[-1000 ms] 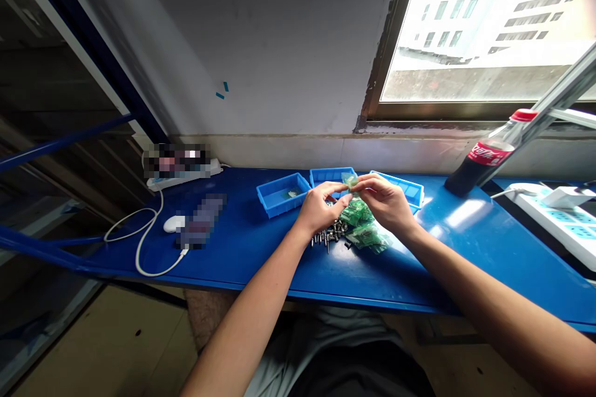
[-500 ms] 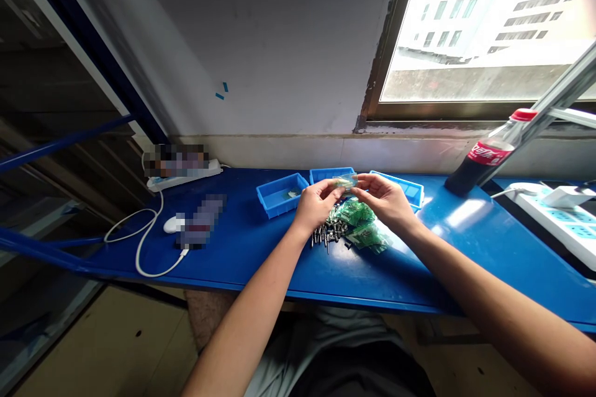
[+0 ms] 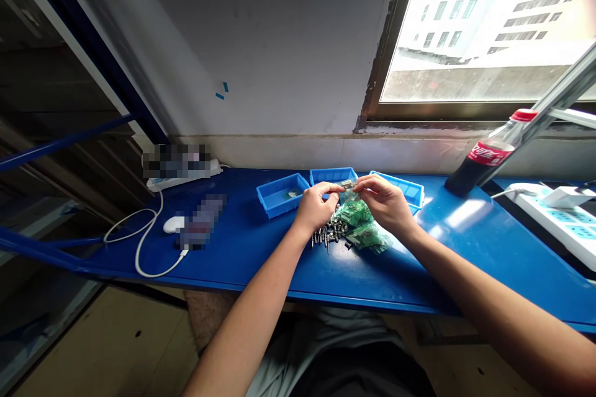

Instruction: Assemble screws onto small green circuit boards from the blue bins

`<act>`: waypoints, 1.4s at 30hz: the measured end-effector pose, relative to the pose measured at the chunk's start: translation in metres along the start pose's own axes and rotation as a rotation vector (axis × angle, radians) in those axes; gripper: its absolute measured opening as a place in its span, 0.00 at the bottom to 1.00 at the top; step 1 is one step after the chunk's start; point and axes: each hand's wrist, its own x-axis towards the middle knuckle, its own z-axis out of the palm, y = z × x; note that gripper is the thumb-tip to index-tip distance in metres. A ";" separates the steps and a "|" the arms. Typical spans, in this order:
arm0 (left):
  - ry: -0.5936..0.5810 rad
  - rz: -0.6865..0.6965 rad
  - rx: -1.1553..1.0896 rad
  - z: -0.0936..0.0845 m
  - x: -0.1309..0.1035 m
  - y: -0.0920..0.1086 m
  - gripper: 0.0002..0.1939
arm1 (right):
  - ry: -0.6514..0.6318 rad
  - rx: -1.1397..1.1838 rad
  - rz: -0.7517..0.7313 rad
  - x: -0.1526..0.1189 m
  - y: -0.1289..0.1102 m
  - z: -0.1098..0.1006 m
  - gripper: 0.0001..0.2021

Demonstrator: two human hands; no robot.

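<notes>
Between my two hands is a small clear plastic bag [image 3: 347, 185] with something metallic at its top. My left hand [image 3: 318, 203] pinches the bag's left side, and my right hand [image 3: 379, 198] grips its right side with fingers curled. Just below them lie crumpled green plastic bags [image 3: 367, 234] and a pile of small dark metal parts [image 3: 327, 234]. Behind the hands stand three blue trays: the left tray [image 3: 274, 200] holds a small pale piece, the middle tray [image 3: 331, 173] and the right tray [image 3: 416, 196] are partly covered by my hands.
A cola bottle [image 3: 484, 152] leans at the right beside a white power strip [image 3: 568, 217]. At the left of the blue table [image 3: 223, 263] are a blurred-out device [image 3: 201, 223], a white round item [image 3: 174, 224], a looping white cable and another power strip [image 3: 186, 177].
The small bag has turned between my fingers, and a metallic piece now shows in it. My left fingers have straightened a little; my right hand has shifted slightly.
</notes>
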 end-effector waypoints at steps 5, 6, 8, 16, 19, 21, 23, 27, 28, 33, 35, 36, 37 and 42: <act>-0.089 0.100 -0.027 0.003 0.000 -0.001 0.15 | -0.108 0.109 0.032 -0.004 -0.005 0.005 0.08; -0.078 0.095 -0.031 0.003 0.000 -0.003 0.14 | -0.104 0.123 0.048 -0.004 -0.005 0.006 0.08; -0.044 0.066 -0.036 0.002 0.002 -0.007 0.12 | -0.052 0.105 0.063 -0.004 -0.004 0.006 0.10; 0.012 -0.088 -0.224 0.002 0.005 -0.008 0.22 | -0.019 0.123 0.210 0.002 0.000 -0.001 0.22; 0.045 -0.136 -0.264 0.000 0.005 -0.008 0.22 | -0.007 0.186 0.290 0.004 -0.003 -0.002 0.24; 0.047 -0.132 -0.263 -0.002 0.006 -0.008 0.19 | 0.038 0.204 0.304 0.005 -0.004 -0.003 0.25; 0.025 -0.126 -0.250 -0.003 0.006 -0.009 0.17 | 0.058 0.227 0.310 0.006 -0.004 -0.002 0.26; -0.031 -0.146 -0.266 -0.001 0.006 -0.008 0.16 | 0.048 0.265 0.314 0.005 -0.004 0.000 0.28; -0.034 -0.144 -0.273 -0.001 0.006 -0.007 0.15 | 0.046 0.270 0.315 0.005 -0.004 0.001 0.27; 0.040 -0.046 -0.149 -0.008 0.005 -0.002 0.20 | 0.058 0.299 0.321 0.004 -0.009 0.003 0.24; 0.102 0.039 0.017 -0.019 0.005 0.001 0.25 | 0.057 0.296 0.312 0.004 -0.009 0.002 0.23; 0.142 0.076 0.097 -0.026 0.005 0.002 0.26 | 0.053 0.287 0.308 0.004 -0.008 0.002 0.22; 0.195 0.104 0.177 -0.035 0.005 0.004 0.25 | 0.049 0.277 0.305 0.004 -0.008 0.001 0.22; 0.438 0.095 0.598 -0.078 0.003 0.003 0.15 | 0.025 0.252 0.292 0.003 -0.003 0.000 0.21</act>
